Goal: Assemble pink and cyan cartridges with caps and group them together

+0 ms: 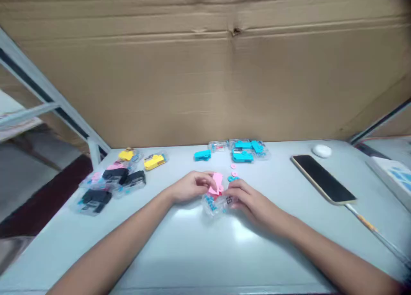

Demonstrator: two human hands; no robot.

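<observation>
My left hand (192, 187) grips a small pink plastic toy (217, 183) at the middle of the pale table (192, 252). My right hand (246, 198) pinches a clear plastic bag (214, 205) with blue print, which lies just under the pink toy. Both hands meet over these two things. Two small round pieces, a pink disc (234, 174) and a blue disc (231, 179), lie on the table just behind my right hand.
Blue toys in clear bags (247, 150) lie at the back, one loose blue toy (202, 156) beside them. Yellow (154, 161), pink and black bagged toys (115, 179) sit at left. A phone (323, 178) with its cable, a white case (321, 150) and a cardboard wall (205, 72) are nearby.
</observation>
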